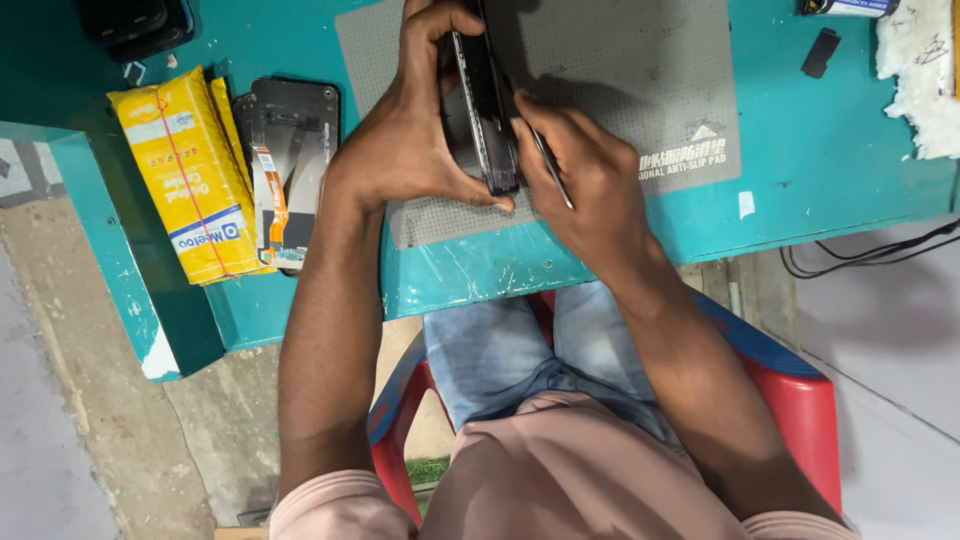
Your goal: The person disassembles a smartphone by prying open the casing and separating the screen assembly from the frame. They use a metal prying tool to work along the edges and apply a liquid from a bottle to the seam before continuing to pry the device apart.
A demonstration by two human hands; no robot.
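My left hand (405, 130) grips a black phone (483, 100) stood on its long edge above a grey anti-slip mat (640, 70). The thumb presses its near end and the fingers wrap over the far side. My right hand (580, 175) holds a thin metal tool (552, 168) like a pen, its tip against the phone's right edge. Both hands are close together over the mat's near left part. The phone's face is turned away and mostly hidden.
A teal table (800, 160) carries the mat. Left of my hands lie a detached phone screen panel with orange flex cable (290, 160) and a yellow packet (185, 170). White cotton (920, 70) and a small black piece (821, 52) sit far right. Cables (870, 255) hang below.
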